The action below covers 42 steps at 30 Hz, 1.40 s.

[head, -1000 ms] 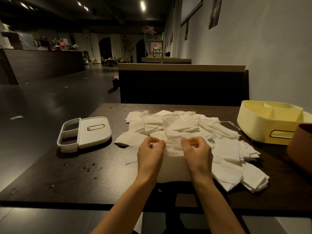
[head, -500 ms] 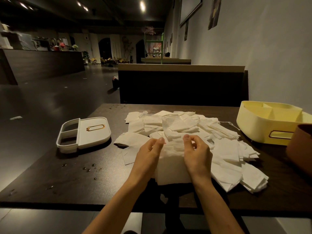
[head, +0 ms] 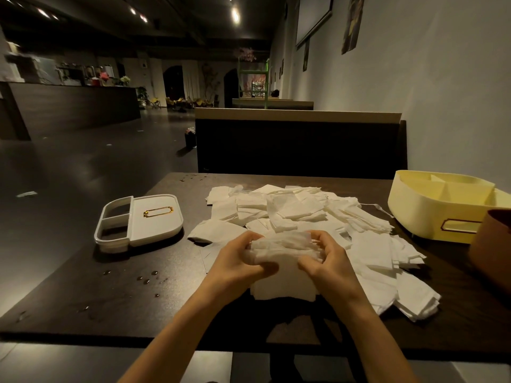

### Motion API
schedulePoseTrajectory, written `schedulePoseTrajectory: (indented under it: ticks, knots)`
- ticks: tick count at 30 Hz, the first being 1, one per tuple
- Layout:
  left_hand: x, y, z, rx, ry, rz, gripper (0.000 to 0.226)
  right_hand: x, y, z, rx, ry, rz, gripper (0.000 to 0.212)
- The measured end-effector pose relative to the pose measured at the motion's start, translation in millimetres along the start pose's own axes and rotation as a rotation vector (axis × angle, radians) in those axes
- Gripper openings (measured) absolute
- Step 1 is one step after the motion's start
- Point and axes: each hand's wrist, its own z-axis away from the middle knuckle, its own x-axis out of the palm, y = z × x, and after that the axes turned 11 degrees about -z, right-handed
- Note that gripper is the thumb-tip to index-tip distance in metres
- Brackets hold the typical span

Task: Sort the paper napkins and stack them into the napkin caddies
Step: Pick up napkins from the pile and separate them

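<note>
**Item 1.** Loose heap of white folded paper napkins [head: 304, 211]. It lies mid-table on the dark brown wooden table [head: 110, 299] and trails off toward four o'clock. The sheets overlap at mixed angles and are unsorted.

**Item 2.** Small bundle of white napkins [head: 282, 286], at six o'clock of the heap near the table's front edge. It stands on edge between the two hands. The top is blurred, so the sheet count cannot be told. Standing it upright probably lets the edges be squared before stacking.

**Item 3.** Left hand [head: 237, 261], at the bundle's nine o'clock side. The fingers are curled over the far face, the thumb is on the near face, and it grips the bundle.

**Item 4.** Right hand [head: 329, 264], at the bundle's three o'clock side. It is curled the same way and clasps the same bundle. The mirrored grip likely keeps the thin sheets from fanning out.

**Item 5.** White plastic napkin caddy with gold handle [head: 141, 219], at nine o'clock of the heap and apart from it. Two open compartments on its left end hold no napkins.

**Item 6.** Pale yellow plastic divided caddy [head: 431, 208], at two o'clock of the heap. The visible compartments show no napkins. With a caddy on either side, each is within reach of one hand.

**Item 7.** Brown rounded container [head: 492, 250], at three o'clock, cut off by the frame edge.

**Item 8.** Water droplets [head: 146, 279], on the table at eight o'clock of the heap. They are a wetting hazard for any napkin set down there.
</note>
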Motion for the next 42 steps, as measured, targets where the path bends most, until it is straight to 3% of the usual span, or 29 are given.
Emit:
schedulePoseTrajectory:
  ticks: [3,7,10,13,17,25,29,31,35,38,42]
  knots:
    - [1,-2,1,-0.011,0.006,0.054,0.036,0,3,2,-0.018,0.044,-0.030,0.040]
    - [8,1,4,-0.028,-0.009,0.162,0.041,6,5,6,-0.019,0.100,-0.146,0.041]
    - [16,5,2,-0.148,0.097,0.179,0.031,10,3,8,-0.037,0.093,-0.153,0.044]
    - [18,8,-1,-0.164,0.151,0.120,0.049,10,2,8,-0.083,0.103,-0.140,0.043]
    - [15,4,2,-0.038,-0.032,0.034,0.075,9,2,8,-0.104,0.138,-0.103,0.037]
    - [3,0,-1,0.062,-0.039,-0.060,0.037,3,3,11,-0.058,0.053,-0.095,0.046]
    - [15,6,-3,-0.089,0.052,0.096,0.028,10,1,5,0.022,0.151,-0.231,0.020]
    - [24,8,-7,-0.172,0.195,0.069,0.019,17,-1,0,0.049,0.248,-0.230,0.032]
    - [33,5,-16,-0.248,0.400,0.106,0.023,26,-2,-6,-0.022,0.434,-0.035,0.031]
    - [30,2,-20,-0.293,0.385,0.114,0.015,25,-1,-6,-0.081,0.444,0.076,0.021]
    - [31,3,-21,-0.256,0.346,0.104,0.021,23,-1,-11,-0.079,0.438,0.087,0.014]
